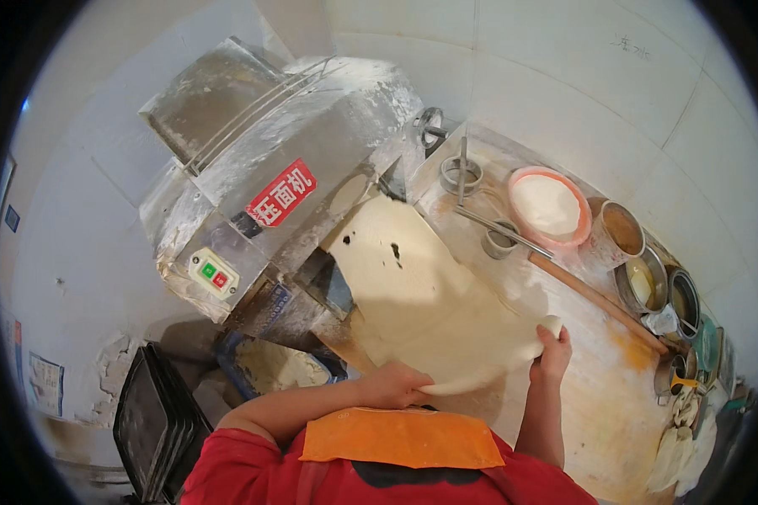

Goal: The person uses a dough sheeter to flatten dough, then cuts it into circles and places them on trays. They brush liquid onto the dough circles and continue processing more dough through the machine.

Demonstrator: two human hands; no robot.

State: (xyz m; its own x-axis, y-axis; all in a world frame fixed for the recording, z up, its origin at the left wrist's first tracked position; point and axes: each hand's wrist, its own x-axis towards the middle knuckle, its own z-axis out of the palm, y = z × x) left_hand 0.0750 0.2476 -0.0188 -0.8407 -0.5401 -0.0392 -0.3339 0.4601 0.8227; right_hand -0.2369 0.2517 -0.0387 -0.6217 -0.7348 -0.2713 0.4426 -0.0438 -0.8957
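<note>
A wide pale sheet of dough comes out of the dough rolling machine and stretches over the table toward me. Two dark holes show in it close to the machine. At its near left corner my left hand pinches the edge, fingers closed. My right hand grips the right end, where the edge is curled over the fingers. Between the hands the near edge hangs in a shallow curve. Flour coats the machine's metal body, which carries a switch box with a green and a red button.
Behind the dough stand a pink basin of flour, a tub of brown powder and metal bowls. A wooden rolling pin lies on the table. Low on the left are dark trays and a blue-rimmed tub.
</note>
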